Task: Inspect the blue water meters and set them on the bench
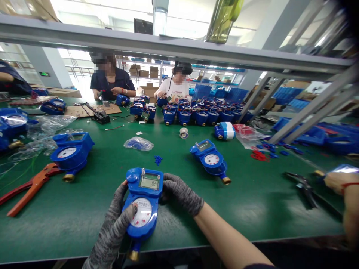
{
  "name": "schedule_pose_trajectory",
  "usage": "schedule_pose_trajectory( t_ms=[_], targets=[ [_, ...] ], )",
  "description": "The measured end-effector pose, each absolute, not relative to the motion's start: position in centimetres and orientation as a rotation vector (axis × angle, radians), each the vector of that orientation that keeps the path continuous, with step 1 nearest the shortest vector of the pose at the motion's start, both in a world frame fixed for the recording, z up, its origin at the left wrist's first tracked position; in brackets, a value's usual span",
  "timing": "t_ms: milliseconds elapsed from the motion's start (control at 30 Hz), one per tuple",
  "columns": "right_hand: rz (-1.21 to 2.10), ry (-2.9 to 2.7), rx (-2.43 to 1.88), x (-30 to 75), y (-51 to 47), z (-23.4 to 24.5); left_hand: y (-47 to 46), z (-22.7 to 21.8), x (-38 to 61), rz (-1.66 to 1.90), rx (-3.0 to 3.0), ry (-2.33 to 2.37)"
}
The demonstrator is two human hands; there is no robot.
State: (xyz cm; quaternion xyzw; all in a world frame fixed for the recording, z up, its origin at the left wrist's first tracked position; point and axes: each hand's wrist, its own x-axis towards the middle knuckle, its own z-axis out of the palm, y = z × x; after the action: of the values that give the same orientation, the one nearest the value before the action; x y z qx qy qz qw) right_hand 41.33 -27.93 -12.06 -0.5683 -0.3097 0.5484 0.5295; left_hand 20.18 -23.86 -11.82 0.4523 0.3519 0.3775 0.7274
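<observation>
Green matte worktop (pixel 84 216) is carrying a blue plastic water meter (pixel 143 203) at its near edge, round white dial, brass fitting. Grey knit-gloved left hand (pixel 117 216) is wrapping the dial side; right hand (pixel 179 192) is clasping the display housing.

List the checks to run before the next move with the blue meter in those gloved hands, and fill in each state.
1. Grip: left hand and right hand both hold the meter. Ok.
2. Screen faces up, digits showing. Ok.
3. Dial uncovered: the left hand covers its edge. Not ok.
4. Meter fully over the table: brass end hangs past the near edge. Not ok.
5. Orange pliers lie apart, at the left. Ok.
6. Co-worker's hand is apart from the meter. Ok.
</observation>
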Motion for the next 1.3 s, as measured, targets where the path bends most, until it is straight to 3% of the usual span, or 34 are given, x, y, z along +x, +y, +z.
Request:
schedule_pose_trajectory(
  t_ms=[233,367,433,533,667,900,1067,1300],
  targets=[
    [1.186,-0.679,-1.354,39.0,-29.8,-13.0,-20.9,-10.1,17.8,0.645,1.211,0.833],
    [1.297,-0.86,-1.341,39.9,-31.6,-13.1,-22.0,-10.9,16.4,0.863,1.636,1.148],
    [1.129,-1.125,-1.584,42.3,-30.8,-12.9,-23.8,-11.8,16.6,0.922,1.695,1.286],
    [0.541,-1.199,-1.964,46.5,-26.9,-13.1,-26.0,-12.8,17.5,1.002,1.746,1.425],
    [0.353,-1.244,-2.117,49.6,-21.3,-14.5,-24.9,-13.4,17.9,1.084,1.698,1.29],
    [0.314,-1.366,-2.233,49.7,-18.5,-15.3,-21.1,-12.6,16.3,1.025,1.513,0.882],
    [0.305,-1.35,-2.256,49.8,-17.9,-15.4,-21.9,-11.8,17.3,1.051,1.425,1.09],
    [0.393,-1.448,-1.938,49.5,-22.5,-14.4,-19.2,-11.5,17.5,0.905,1.437,0.797]
  ],
)
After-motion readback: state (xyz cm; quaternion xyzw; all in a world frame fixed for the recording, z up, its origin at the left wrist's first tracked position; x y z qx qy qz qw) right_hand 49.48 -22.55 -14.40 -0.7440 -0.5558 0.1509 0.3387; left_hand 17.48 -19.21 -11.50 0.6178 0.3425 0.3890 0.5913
